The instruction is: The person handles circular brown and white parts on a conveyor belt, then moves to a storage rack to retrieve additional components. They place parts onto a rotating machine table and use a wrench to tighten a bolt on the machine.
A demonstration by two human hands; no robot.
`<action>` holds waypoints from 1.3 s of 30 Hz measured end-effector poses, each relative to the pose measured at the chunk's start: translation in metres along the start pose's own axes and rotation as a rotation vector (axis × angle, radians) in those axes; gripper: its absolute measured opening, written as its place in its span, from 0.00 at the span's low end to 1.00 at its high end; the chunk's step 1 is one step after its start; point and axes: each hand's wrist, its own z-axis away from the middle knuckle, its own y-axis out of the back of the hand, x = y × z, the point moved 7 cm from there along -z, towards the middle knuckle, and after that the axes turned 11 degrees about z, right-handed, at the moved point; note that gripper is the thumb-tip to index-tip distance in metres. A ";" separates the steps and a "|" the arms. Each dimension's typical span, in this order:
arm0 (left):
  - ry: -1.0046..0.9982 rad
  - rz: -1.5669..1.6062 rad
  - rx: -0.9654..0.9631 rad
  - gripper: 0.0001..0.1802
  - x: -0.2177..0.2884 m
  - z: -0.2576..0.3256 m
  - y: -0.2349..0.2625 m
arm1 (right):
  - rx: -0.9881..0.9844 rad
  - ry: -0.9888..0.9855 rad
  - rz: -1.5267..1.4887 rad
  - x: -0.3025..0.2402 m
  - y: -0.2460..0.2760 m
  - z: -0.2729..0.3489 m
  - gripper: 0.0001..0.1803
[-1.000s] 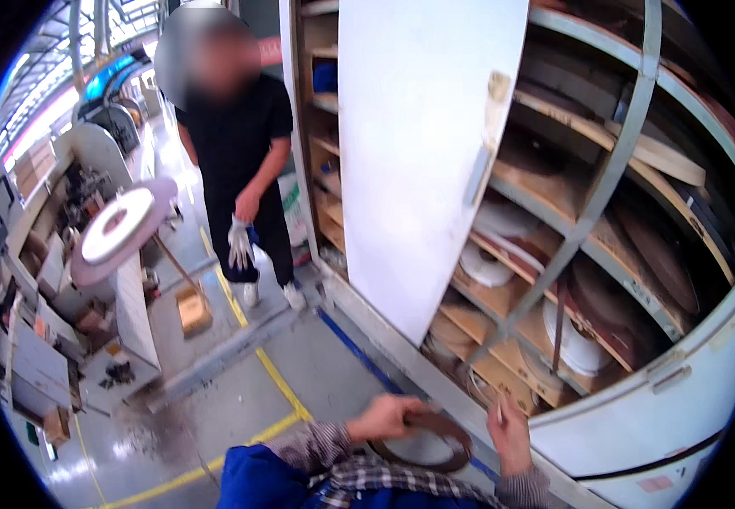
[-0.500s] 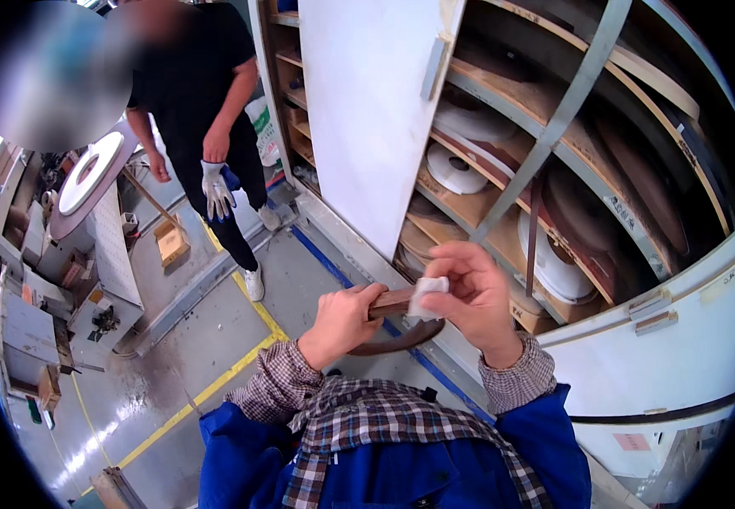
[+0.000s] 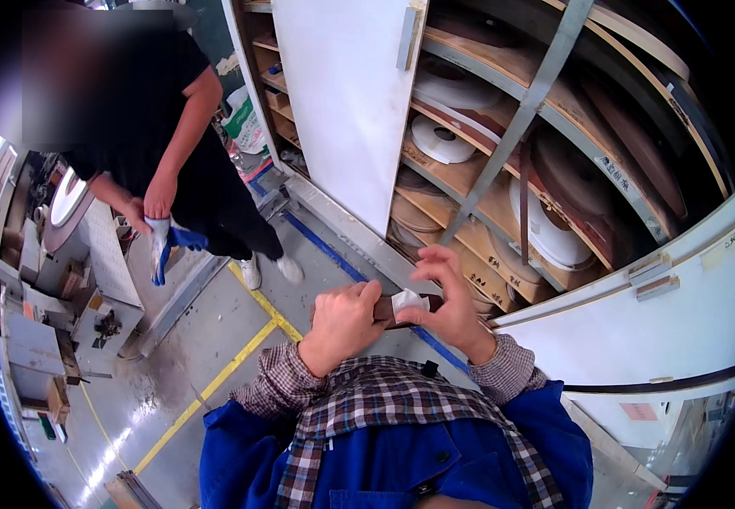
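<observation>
Left hand (image 3: 342, 327) grips the brown band (image 3: 386, 311); right hand (image 3: 455, 307), thumb and fingers parted, touches the white piece (image 3: 408, 300). Steady support should aid even thumb pressure.

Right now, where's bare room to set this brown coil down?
Gray floor looks bare between the yellow lines and blue line, ahead of your left hand. Another bare floor patch lies between the yellow lines and your blue left sleeve. The open shelves are crowded with white and brown coils.
</observation>
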 end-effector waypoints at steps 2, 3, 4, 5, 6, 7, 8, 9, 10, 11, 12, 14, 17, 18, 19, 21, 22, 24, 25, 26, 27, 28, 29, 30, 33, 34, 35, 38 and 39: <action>-0.025 0.033 0.008 0.17 0.004 0.000 0.004 | 0.019 0.161 0.181 -0.011 0.001 0.004 0.23; -0.038 0.051 0.006 0.16 0.007 0.001 0.006 | -0.007 0.230 0.309 -0.016 0.001 0.005 0.23; -0.038 0.061 0.006 0.16 0.008 0.002 0.007 | -0.033 0.297 0.436 -0.021 -0.001 0.007 0.23; -0.039 0.071 0.005 0.15 0.010 0.003 0.007 | -0.053 0.311 0.516 -0.025 -0.003 0.010 0.24; -0.040 0.082 0.006 0.15 0.010 0.003 0.007 | -0.075 0.326 0.598 -0.030 -0.005 0.013 0.25; -0.022 0.069 -0.019 0.15 0.009 0.005 0.004 | -0.098 0.340 0.679 -0.032 -0.008 0.017 0.25; -0.004 0.054 -0.044 0.15 0.008 0.008 0.001 | -0.161 0.296 0.632 -0.028 -0.011 0.020 0.25; 0.010 0.048 -0.075 0.14 0.009 0.011 -0.005 | -0.224 0.242 0.590 -0.022 -0.014 0.027 0.26; -0.003 0.065 -0.100 0.15 0.008 0.014 -0.011 | -0.287 0.188 0.545 -0.016 -0.016 0.033 0.26; -0.015 0.082 -0.125 0.15 0.004 0.017 -0.018 | -0.350 0.155 0.531 -0.011 -0.020 0.038 0.26; -0.038 0.104 -0.151 0.15 0.005 0.017 -0.024 | -0.407 0.116 0.525 -0.005 -0.021 0.044 0.26; -0.036 0.117 -0.252 0.16 0.013 0.023 -0.034 | -0.502 0.100 0.484 0.002 -0.030 0.056 0.27; -0.128 0.097 -0.391 0.16 0.015 0.040 -0.067 | -0.919 -0.131 0.340 0.031 -0.046 0.084 0.27; -0.179 0.104 -0.431 0.16 0.020 0.047 -0.076 | -0.858 -0.150 0.131 0.023 -0.045 0.086 0.26; -0.230 0.110 -0.470 0.15 0.026 0.052 -0.085 | -0.870 -0.210 0.123 0.027 -0.046 0.092 0.25; -0.254 0.119 -0.504 0.14 0.034 0.053 -0.096 | -0.893 -0.322 0.101 0.042 -0.049 0.106 0.23; -0.253 0.114 -0.527 0.13 0.036 0.053 -0.100 | -0.780 -0.374 0.085 0.047 -0.048 0.115 0.20; -0.262 0.134 -0.567 0.13 0.041 0.053 -0.109 | -0.799 -0.433 0.129 0.056 -0.049 0.132 0.20; -0.271 0.159 -0.583 0.12 0.044 0.053 -0.113 | -0.810 -0.464 0.148 0.061 -0.049 0.140 0.19; -0.280 0.184 -0.598 0.12 0.046 0.053 -0.117 | -0.770 -0.483 0.152 0.066 -0.049 0.149 0.19; -0.271 0.217 -0.612 0.11 0.047 0.053 -0.123 | -0.729 -0.493 0.159 0.069 -0.048 0.154 0.19; -0.262 0.250 -0.626 0.11 0.047 0.054 -0.130 | -0.689 -0.502 0.166 0.073 -0.045 0.157 0.19; -0.252 0.284 -0.639 0.11 0.045 0.055 -0.137 | -0.724 -0.513 0.157 0.076 -0.044 0.162 0.19; -0.255 0.289 -0.668 0.11 0.043 0.060 -0.149 | -0.759 -0.531 0.149 0.071 -0.040 0.162 0.19; -0.263 0.336 -0.714 0.11 0.033 0.071 -0.179 | -0.742 -0.567 0.080 0.089 -0.040 0.174 0.19; -0.266 0.372 -0.703 0.11 0.028 0.069 -0.184 | -0.714 -0.578 0.048 0.098 -0.042 0.180 0.19; -0.268 0.408 -0.692 0.12 0.023 0.067 -0.188 | -0.687 -0.651 0.024 0.107 -0.040 0.189 0.19; -0.054 0.520 -0.602 0.26 -0.027 0.054 -0.199 | -0.599 -0.800 0.067 0.136 -0.030 0.206 0.17; 0.026 0.577 -0.530 0.30 -0.051 0.049 -0.198 | -0.606 -0.932 -0.025 0.142 -0.026 0.206 0.16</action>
